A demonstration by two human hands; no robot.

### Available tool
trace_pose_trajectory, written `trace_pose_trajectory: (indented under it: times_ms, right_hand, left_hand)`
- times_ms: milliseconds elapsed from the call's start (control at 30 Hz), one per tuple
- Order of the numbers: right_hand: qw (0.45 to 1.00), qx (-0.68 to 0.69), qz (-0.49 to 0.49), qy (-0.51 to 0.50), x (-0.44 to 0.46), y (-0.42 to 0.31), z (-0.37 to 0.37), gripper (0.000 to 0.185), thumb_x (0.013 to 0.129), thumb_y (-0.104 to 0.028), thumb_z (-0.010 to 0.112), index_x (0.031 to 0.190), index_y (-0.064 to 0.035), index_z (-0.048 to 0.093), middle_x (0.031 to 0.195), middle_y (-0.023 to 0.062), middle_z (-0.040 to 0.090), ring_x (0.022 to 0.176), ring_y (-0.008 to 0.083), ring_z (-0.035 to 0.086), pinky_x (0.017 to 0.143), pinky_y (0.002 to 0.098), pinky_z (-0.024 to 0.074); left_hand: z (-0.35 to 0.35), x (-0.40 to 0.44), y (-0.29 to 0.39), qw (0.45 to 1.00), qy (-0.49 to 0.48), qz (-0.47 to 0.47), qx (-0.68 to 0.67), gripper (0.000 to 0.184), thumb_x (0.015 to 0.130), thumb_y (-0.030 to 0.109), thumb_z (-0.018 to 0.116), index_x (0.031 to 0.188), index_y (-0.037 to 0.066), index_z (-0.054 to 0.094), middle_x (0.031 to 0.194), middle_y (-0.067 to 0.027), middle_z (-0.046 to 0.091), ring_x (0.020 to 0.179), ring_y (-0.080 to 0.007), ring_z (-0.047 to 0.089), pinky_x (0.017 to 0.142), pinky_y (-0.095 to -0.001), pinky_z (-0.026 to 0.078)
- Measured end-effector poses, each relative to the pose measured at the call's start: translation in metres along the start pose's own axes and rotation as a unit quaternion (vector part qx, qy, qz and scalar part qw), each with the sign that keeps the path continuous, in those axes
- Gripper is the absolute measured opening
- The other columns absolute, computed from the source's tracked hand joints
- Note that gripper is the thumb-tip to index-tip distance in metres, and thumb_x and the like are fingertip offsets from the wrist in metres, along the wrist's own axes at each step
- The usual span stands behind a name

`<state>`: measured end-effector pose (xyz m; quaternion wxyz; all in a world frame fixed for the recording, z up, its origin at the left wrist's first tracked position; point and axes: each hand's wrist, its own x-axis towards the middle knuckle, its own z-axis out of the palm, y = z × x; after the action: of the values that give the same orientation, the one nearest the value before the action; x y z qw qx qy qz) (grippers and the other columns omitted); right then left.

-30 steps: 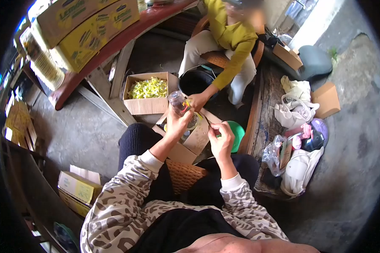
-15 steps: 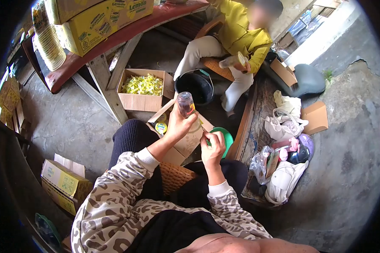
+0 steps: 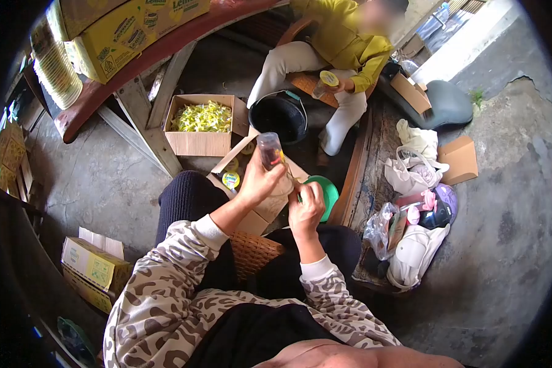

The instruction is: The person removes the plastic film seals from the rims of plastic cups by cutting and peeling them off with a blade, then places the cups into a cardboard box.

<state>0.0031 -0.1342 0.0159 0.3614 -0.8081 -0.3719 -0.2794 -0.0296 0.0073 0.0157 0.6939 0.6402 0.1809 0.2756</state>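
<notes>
My left hand (image 3: 265,183) is wrapped round a clear jar (image 3: 268,144), its closed end pointing up and away from me and a reddish-orange patch showing through the side. Close to the jar's lower end, the fingers of my right hand (image 3: 306,208) are pinched together; whatever they grip is hidden. Just beyond that hand is a green bowl (image 3: 326,195), partly covered by it. Under both hands lies an open cardboard box (image 3: 265,219), and a round yellow lemon-printed lid (image 3: 230,180) shows inside it near my left hand.
Opposite sits a person (image 3: 343,43) holding a jar with a yellow top (image 3: 329,78). A black bucket (image 3: 279,119) and a carton of yellow wrappers (image 3: 200,119) stand ahead. Bags (image 3: 417,254) lie to the right. Stacked cups (image 3: 58,70) stand on the red table (image 3: 129,80).
My right hand has shifted slightly left and down, its fingers curled more tightly near the jar. The other person's jar has turned, showing its yellow top. The whole view has shifted slightly.
</notes>
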Motion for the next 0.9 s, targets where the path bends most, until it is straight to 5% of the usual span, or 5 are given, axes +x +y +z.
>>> trace_pose_trajectory:
  times_ms: [133, 533, 900]
  right_hand:
    - [0.977, 0.146, 0.153, -0.007, -0.003, 0.013, 0.011, 0.013, 0.073, 0.005, 0.073, 0.083, 0.0001, 0.066, 0.077, 0.0093, 0.059, 0.066, 0.0241, 0.061, 0.061, 0.0333, 0.0486]
    - [0.992, 0.118, 0.035, -0.012, -0.002, 0.014, -0.002, 0.016, 0.073, 0.005, 0.072, 0.082, -0.0047, 0.063, 0.076, 0.0069, 0.055, 0.068, 0.0235, 0.059, 0.058, 0.0348, 0.0471]
    - [0.999, 0.036, 0.008, -0.004, 0.002, -0.003, -0.005, 0.013, 0.072, 0.004, 0.072, 0.078, -0.0035, 0.063, 0.072, 0.0098, 0.052, 0.067, 0.0294, 0.057, 0.059, 0.0384, 0.0456]
  left_hand:
    - [0.002, -0.001, -0.003, 0.999, -0.015, 0.016, 0.029, 0.053, 0.076, 0.016, 0.070, 0.123, 0.001, 0.049, 0.099, -0.0122, 0.063, 0.091, -0.0204, 0.062, 0.084, -0.0352, 0.050]
    - [-0.012, 0.010, 0.012, 0.995, 0.031, 0.062, 0.068, 0.051, 0.075, 0.013, 0.068, 0.121, 0.000, 0.049, 0.101, -0.0150, 0.061, 0.092, -0.0251, 0.061, 0.085, -0.0366, 0.049]
    - [-0.011, 0.009, 0.008, 0.999, -0.031, -0.006, 0.035, 0.043, 0.074, 0.013, 0.070, 0.111, 0.000, 0.053, 0.096, -0.0095, 0.061, 0.086, -0.0175, 0.059, 0.080, -0.0329, 0.049]
